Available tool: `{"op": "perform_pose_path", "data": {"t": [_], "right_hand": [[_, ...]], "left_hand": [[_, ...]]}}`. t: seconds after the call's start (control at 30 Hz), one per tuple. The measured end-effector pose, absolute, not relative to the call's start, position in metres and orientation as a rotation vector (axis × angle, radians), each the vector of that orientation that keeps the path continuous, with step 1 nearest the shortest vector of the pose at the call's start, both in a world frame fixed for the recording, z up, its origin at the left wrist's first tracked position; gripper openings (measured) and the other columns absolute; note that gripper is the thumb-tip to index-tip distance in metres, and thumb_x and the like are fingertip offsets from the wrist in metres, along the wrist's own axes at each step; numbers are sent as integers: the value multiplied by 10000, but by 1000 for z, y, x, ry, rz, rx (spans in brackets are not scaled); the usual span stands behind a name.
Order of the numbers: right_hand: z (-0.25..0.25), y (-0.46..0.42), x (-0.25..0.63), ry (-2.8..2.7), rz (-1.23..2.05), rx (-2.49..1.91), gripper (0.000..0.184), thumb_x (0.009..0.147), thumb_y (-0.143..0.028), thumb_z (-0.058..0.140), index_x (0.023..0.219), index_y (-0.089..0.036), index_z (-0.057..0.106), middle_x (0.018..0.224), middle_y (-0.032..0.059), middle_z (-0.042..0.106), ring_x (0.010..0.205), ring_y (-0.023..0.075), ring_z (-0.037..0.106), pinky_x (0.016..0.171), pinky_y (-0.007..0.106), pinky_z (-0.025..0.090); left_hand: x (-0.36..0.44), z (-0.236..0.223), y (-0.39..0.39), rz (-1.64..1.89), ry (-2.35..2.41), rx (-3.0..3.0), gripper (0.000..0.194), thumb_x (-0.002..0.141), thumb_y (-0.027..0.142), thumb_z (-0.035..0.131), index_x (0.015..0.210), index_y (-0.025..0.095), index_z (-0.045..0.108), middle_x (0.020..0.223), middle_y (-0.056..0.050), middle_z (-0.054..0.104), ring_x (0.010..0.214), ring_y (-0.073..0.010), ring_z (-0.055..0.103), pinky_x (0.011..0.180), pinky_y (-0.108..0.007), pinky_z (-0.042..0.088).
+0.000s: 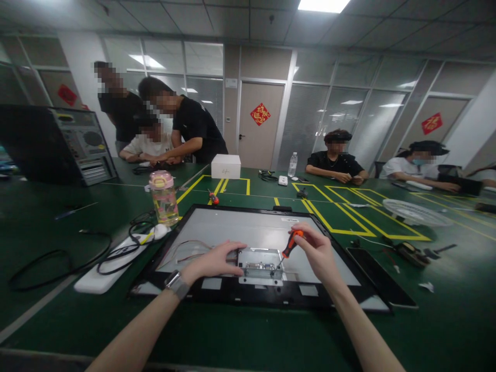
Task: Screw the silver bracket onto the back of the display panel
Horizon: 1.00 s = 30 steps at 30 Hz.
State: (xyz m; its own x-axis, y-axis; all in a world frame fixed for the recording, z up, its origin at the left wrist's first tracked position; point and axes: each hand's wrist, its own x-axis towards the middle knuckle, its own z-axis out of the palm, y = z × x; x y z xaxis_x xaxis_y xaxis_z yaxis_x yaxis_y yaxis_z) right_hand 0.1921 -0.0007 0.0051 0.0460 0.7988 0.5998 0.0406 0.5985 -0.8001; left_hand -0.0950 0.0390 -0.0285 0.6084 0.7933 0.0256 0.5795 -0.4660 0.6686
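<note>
A large flat display panel (248, 223) with a black frame lies back side up on the table before me. A silvery metal bracket box (259, 257) with connectors along its near side sits at the panel's lower middle. My left hand (217, 260) grips the left end of this box, thumb at the near edge and fingers at the far edge. In my right hand (315, 251) is an orange-and-black screwdriver (290, 245), pinched by its handle and tilted. Its shaft points down at the box's right end; the exact contact of the tip is too small to tell. Thin wires (188, 250) run left from the box.
Left of the panel are a white power strip (112, 266), black cables and a pink-lidded bottle (163, 199). A black phone-like slab (382, 276) lies right. Beyond stand a white box (226, 166), water bottle (292, 164) and computer case (58, 144). Several people are across the table.
</note>
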Motion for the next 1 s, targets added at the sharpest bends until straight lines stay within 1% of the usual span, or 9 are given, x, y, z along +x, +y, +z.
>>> {"op": "perform_pose_path", "data": {"t": [0.07, 0.17, 0.23, 0.33, 0.5, 0.7, 0.87, 0.93, 1.0], "right_hand": [[5, -1, 191, -1400, 732, -735, 116, 745, -341, 725, 839, -274, 739, 908, 33, 646, 865, 200, 603, 739, 322, 499], [5, 0, 190, -1321, 841, -699, 175, 714, -377, 750, 858, -278, 743, 878, 27, 667, 813, 190, 625, 728, 331, 508], [6, 0, 189, -1291, 906, -687, 231, 717, -396, 748, 919, -285, 738, 869, 28, 699, 816, 193, 642, 764, 350, 511], [7, -1, 188, -1299, 954, -682, 263, 770, -410, 699, 999, -281, 717, 925, 46, 730, 898, 217, 660, 860, 393, 494], [6, -1, 189, -1368, 890, -734, 286, 839, -388, 628, 1095, -274, 680, 1018, 56, 726, 998, 236, 652, 973, 440, 436], [2, 1, 190, -1341, 704, -773, 197, 715, -345, 754, 902, -288, 734, 983, 25, 710, 936, 221, 645, 855, 368, 506], [5, -1, 189, -1372, 835, -706, 266, 837, -385, 615, 1056, -263, 702, 1040, 71, 718, 975, 252, 658, 911, 444, 481], [5, -2, 190, -1372, 829, -718, 256, 830, -365, 629, 1054, -266, 701, 1017, 66, 725, 957, 243, 664, 898, 432, 490], [4, -1, 190, -1363, 768, -761, 213, 788, -338, 682, 988, -276, 718, 980, 44, 723, 931, 222, 660, 865, 384, 507]], "left_hand": [[-95, -28, 38, 446, 1074, 2206, 758, 677, 453, 754, 1351, 257, 471, 1393, -83, 467, 1310, -314, 376, 1099, -411, 273], [-95, -28, 38, 440, 1074, 2197, 755, 679, 457, 752, 1350, 255, 472, 1394, -83, 467, 1318, -313, 366, 1100, -410, 274], [-94, -28, 38, 441, 1070, 2193, 751, 680, 459, 750, 1348, 255, 474, 1388, -82, 473, 1322, -312, 361, 1099, -409, 277], [-94, -27, 38, 458, 1065, 2193, 747, 680, 463, 749, 1345, 254, 478, 1377, -82, 484, 1314, -313, 374, 1093, -407, 286], [-92, -23, 35, 432, 1095, 2177, 745, 682, 443, 748, 1348, 252, 475, 1406, -81, 460, 1320, -315, 369, 1096, -414, 279], [-93, -24, 36, 451, 1085, 2195, 735, 685, 423, 750, 1342, 232, 481, 1385, -89, 477, 1300, -294, 397, 1094, -391, 289], [-94, -26, 37, 451, 1077, 2197, 739, 691, 445, 744, 1350, 254, 469, 1389, -78, 473, 1289, -284, 409, 1095, -388, 289], [-94, -25, 36, 460, 1072, 2196, 737, 688, 452, 743, 1347, 262, 472, 1379, -72, 483, 1279, -282, 423, 1088, -381, 302], [-94, -24, 34, 469, 1063, 2200, 732, 690, 455, 740, 1345, 260, 475, 1365, -71, 493, 1264, -276, 440, 1079, -369, 317]]}}
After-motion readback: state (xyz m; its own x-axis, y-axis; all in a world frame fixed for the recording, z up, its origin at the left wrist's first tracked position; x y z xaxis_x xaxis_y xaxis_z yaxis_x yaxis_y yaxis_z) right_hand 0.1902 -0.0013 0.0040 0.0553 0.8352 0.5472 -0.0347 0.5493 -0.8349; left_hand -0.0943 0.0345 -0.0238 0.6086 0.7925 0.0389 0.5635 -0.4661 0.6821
